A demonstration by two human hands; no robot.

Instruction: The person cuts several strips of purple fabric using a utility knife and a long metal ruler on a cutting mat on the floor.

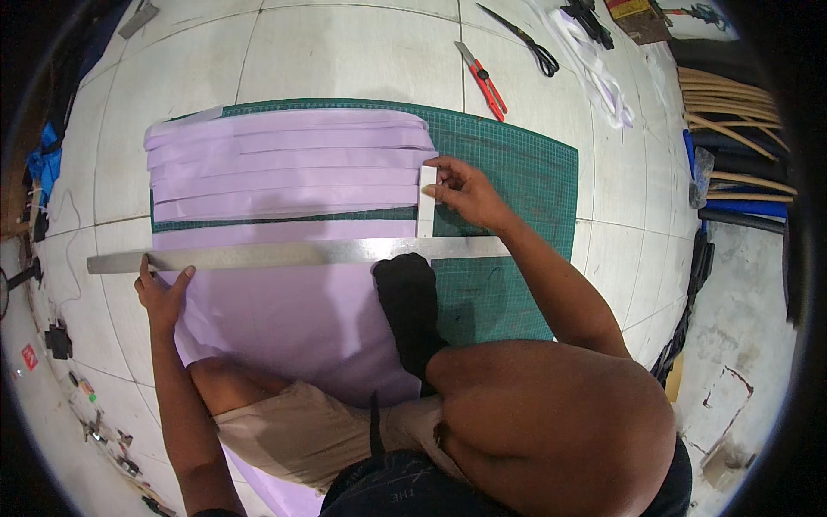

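A long metal ruler (327, 252) lies across a lilac sheet (284, 302) on a green cutting mat (508, 189). Near the ruler's left end, my left hand (162, 297) has thumb and forefinger spread, their tips at its lower edge. Between the thumb and fingers of my right hand (465, 194) is the top of a narrow white strip (426, 202). This strip stands crosswise to the ruler, its lower end at the ruler's upper edge. Several cut lilac bands (293, 159) lie side by side beyond the ruler. My foot in a black sock (407, 297) rests on the sheet, toes against the ruler.
A red box cutter (484, 82) and black scissors (525, 41) lie on the white tiled floor past the mat. White and lilac scraps (594, 69) are heaped at the far right. Rolls and tan rods (732, 108) are stacked along the right side.
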